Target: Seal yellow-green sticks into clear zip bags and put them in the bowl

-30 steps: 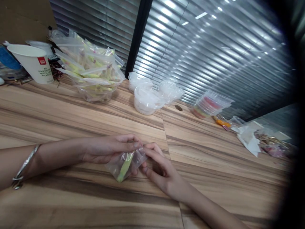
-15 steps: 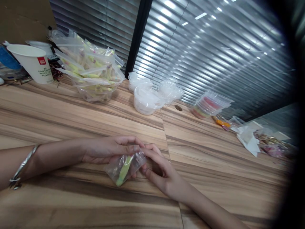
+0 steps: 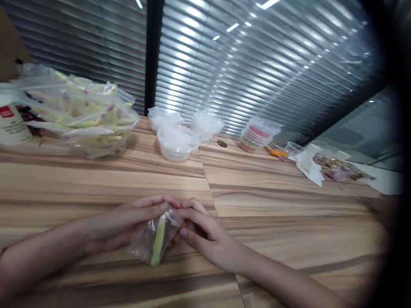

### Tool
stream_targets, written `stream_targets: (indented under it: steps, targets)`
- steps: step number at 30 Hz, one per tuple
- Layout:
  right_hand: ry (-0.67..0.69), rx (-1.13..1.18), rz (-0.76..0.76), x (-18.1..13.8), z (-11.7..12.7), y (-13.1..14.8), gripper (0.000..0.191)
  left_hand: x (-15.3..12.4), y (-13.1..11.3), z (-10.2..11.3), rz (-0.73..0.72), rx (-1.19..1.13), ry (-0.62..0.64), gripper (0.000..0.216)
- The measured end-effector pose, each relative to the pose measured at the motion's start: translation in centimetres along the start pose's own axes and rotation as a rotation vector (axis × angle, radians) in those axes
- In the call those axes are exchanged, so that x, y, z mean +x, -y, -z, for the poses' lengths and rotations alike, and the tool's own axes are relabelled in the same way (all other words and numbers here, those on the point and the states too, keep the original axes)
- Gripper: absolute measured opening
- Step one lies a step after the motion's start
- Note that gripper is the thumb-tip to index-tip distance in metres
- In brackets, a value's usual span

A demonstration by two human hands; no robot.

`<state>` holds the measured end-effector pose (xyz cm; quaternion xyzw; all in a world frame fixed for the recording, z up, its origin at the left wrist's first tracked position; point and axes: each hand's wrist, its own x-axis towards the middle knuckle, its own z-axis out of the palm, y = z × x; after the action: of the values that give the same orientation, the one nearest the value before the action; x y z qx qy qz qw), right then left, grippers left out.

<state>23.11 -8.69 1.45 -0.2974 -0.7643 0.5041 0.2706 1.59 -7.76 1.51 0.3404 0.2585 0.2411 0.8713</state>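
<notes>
Both my hands meet over the wooden table (image 3: 272,201) near its front edge. My left hand (image 3: 125,224) and my right hand (image 3: 201,231) pinch the top edge of a small clear zip bag (image 3: 150,241) from either side. Inside the bag lies a yellow-green stick-shaped item (image 3: 158,240). The bag hangs tilted below my fingers, its lower end close to the tabletop.
A clear bowl (image 3: 96,147) heaped with similar filled bags stands at the back left, beside a white paper cup (image 3: 11,126). Empty clear plastic cups (image 3: 176,141) sit at the back centre. A tub of coloured items (image 3: 257,134) and loose packets (image 3: 334,167) lie to the right.
The view has swung to the right and tilted. Both hands still hold the bag, now lower in the frame and hanging more upright.
</notes>
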Motion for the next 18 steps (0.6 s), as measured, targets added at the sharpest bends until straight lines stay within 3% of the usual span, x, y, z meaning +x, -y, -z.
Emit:
stream_targets:
  steps: [5, 11, 18]
  targets:
    - [-0.11, 0.041, 0.014, 0.2, 0.0, -0.6, 0.015, 0.0, -0.3, 0.0, 0.018, 0.049, -0.039, 0.027]
    - [-0.241, 0.149, -0.107, 0.3, 0.1, -1.0, 0.02, 0.2, -0.7, -0.9, 0.032, 0.134, -0.146, 0.018]
    - [-0.24, 0.387, -0.147, 0.5, -0.2, -1.0, 0.025, 0.3, -0.2, -0.6, -0.001, 0.249, -0.168, 0.011]
